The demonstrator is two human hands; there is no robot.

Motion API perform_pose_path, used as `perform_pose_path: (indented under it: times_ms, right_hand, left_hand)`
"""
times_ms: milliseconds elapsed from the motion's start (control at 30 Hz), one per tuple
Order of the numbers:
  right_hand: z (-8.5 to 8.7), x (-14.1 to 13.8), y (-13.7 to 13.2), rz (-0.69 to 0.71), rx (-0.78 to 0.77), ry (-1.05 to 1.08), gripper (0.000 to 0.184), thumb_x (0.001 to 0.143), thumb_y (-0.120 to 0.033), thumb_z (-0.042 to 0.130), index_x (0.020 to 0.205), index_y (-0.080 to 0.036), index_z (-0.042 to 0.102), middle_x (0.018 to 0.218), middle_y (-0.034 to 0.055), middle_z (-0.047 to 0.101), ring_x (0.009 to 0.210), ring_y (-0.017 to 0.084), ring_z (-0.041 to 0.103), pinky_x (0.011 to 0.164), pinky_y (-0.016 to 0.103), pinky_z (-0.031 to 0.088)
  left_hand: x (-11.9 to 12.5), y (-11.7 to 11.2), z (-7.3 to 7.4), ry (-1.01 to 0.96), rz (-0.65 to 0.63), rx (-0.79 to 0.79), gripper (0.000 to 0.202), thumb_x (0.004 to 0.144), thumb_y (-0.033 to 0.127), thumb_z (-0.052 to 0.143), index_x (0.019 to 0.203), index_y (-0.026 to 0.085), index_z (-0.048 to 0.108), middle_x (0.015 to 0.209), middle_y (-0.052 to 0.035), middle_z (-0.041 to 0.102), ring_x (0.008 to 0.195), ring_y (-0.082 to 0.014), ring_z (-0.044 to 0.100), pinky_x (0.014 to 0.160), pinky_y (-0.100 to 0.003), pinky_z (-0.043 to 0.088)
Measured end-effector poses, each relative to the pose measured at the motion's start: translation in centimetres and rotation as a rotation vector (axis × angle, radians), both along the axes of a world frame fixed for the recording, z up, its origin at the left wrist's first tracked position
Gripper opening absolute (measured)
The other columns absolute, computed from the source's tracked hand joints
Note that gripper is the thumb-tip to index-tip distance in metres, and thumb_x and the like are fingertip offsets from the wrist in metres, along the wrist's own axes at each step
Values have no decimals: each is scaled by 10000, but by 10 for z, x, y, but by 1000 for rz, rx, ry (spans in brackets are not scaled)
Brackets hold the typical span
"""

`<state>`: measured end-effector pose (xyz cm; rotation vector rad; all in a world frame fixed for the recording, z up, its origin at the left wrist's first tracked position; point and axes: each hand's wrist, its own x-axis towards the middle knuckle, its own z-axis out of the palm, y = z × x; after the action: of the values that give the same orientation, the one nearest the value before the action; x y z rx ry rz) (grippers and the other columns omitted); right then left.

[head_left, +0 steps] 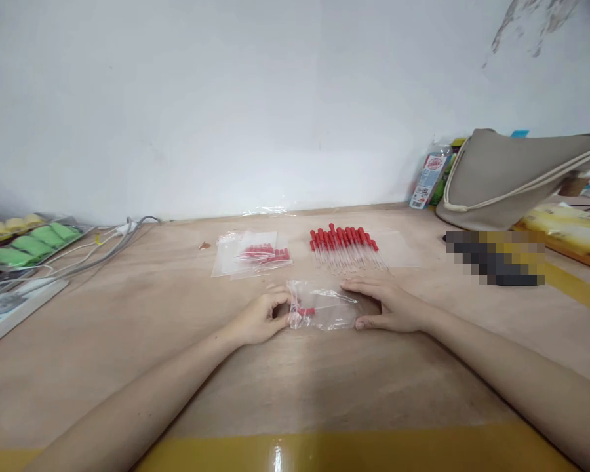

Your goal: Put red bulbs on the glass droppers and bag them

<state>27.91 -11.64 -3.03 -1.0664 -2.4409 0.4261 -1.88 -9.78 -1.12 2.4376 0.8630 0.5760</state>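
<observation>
A clear plastic bag (332,318) lies on the table between my hands. Inside it, or just under its film, is a dropper with a red bulb (306,312) at the left end and a thin clear tube pointing right. My left hand (265,314) is curled, with its thumb and fingers closed on the bag's left end. At the right end, my right hand (388,305) rests with fingers stretched and thumb apart, touching the bag's edge. Beyond the bag lies a row of red-bulbed droppers (344,239). Left of them sit flat clear bags (229,259) with red-bulbed droppers inside.
A power strip (24,308) with cables (111,248) and green rolls (34,246) occupy the left. On the right are a grey drawstring bag (506,177), a bottle (429,180), a yellow packet (565,233) and a pixelated dark object (491,259). A wall (275,118) stands behind.
</observation>
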Motion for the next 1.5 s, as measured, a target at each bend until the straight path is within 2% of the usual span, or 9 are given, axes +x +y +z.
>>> perform_pose_path:
  times_ms: [300,567,667,767,867,1000,1233,1333,1500]
  right_hand:
    - [0,3,1,33,2,-11,748,667,-551,643,1299,-211,429,1317,111,455,1215,270,407,1012,470,319]
    - [2,2,1,70,3,12,766,649,-543,662,1301,-218,424,1314,114,453,1211,273,405,995,464,333]
    - [2,2,1,70,14,6,670,724,-511,609,1298,-216,429,1309,114,455,1207,265,410,993,465,337]
    - [1,1,1,54,35,-3,571,786,-469,552,1288,-219,443,1298,109,467,1199,255,419,989,462,345]
    - [1,-2,2,42,61,-4,550,788,-464,549,1267,-206,466,1282,113,480,1185,255,430,976,453,362]
    - [2,-9,3,26,74,9,544,780,-481,551,1249,-211,486,1257,111,505,1164,256,452,965,456,370]
    - [0,-11,4,25,77,14,538,784,-478,548,1250,-218,488,1258,112,505,1170,257,447,970,463,365]
    - [-1,-11,5,26,77,4,536,787,-483,541,1251,-220,487,1258,107,504,1175,253,442,973,461,365]
    - [0,-11,4,17,77,-12,534,791,-482,536,1244,-202,496,1264,107,501,1179,247,436,985,450,357]
  left_hand:
    - [-2,4,-7,-23,-13,-71,213,801,364,553,904,202,645,1008,-61,589,963,-186,508,873,-335,362]
    - [-3,-2,7,189,-62,-44,212,817,408,519,935,343,682,1219,-21,495,1081,-230,402,973,-462,192]
    - [-4,-2,6,188,-40,-27,219,824,383,516,978,347,667,1212,-28,500,1074,-230,399,964,-460,212]
    - [-7,7,2,34,54,-34,221,828,320,506,954,260,678,1086,-58,564,986,-195,480,891,-377,341]
    - [-4,26,5,-147,282,4,200,805,295,511,810,163,660,866,-60,617,799,-164,545,733,-305,427]
    - [22,62,16,-149,343,9,173,763,295,551,803,147,630,788,-46,641,692,-153,567,673,-287,455]
    - [89,127,26,-172,499,-80,291,811,288,539,1047,123,575,1036,-120,604,947,-216,567,858,-351,434]
    - [102,137,28,-218,519,-152,302,853,307,503,1107,146,526,1115,-97,549,960,-196,554,822,-385,470]
    - [107,129,27,-340,538,-240,315,864,313,484,1118,130,516,1111,-75,541,963,-212,552,803,-396,480]
